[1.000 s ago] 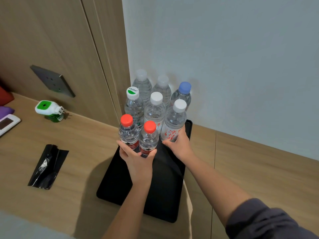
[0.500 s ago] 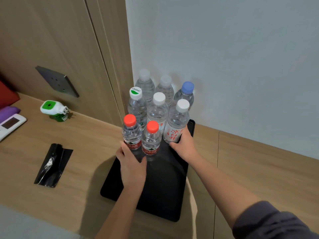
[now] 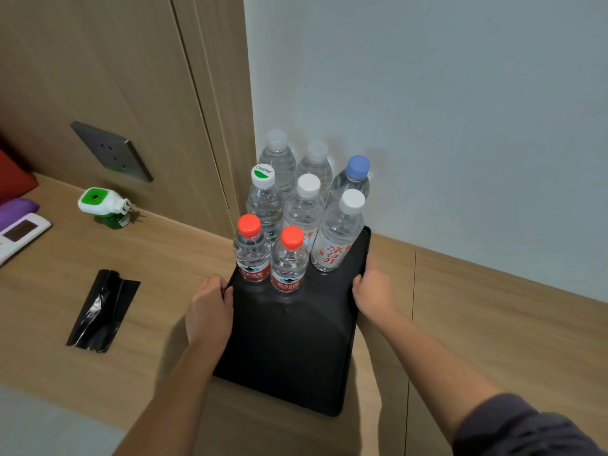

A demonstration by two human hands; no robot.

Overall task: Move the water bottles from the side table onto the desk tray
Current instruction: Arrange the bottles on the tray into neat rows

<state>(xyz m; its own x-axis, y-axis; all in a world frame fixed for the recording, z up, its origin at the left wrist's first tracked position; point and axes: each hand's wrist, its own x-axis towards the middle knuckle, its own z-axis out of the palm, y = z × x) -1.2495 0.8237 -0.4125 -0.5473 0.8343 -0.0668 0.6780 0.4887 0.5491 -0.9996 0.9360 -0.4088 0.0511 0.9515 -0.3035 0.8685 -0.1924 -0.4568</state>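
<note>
Several clear water bottles stand upright at the far end of a black tray (image 3: 289,350) on the wooden desk, packed into the wall corner. Two red-capped bottles (image 3: 251,251) (image 3: 289,263) stand in front; behind them are white-capped ones, including one with a red-lettered label (image 3: 339,235), and a blue-capped bottle (image 3: 353,179) at the back right. My left hand (image 3: 210,307) grips the tray's left rim beside the red-capped bottles. My right hand (image 3: 371,287) grips the right rim, just below the red-lettered bottle. Neither hand touches a bottle.
A black plastic wrapper (image 3: 103,311) lies on the desk to the left. Further left and back are a green-and-white plug-in device (image 3: 105,205), a white remote (image 3: 19,235) and a purple object (image 3: 18,210). A wall socket (image 3: 112,151) sits on the wood panel.
Both hands have left the bottles: the left slid from the red-capped pair to the tray's left rim, the right from the red-lettered bottle to the right rim. The bottles stay put.
</note>
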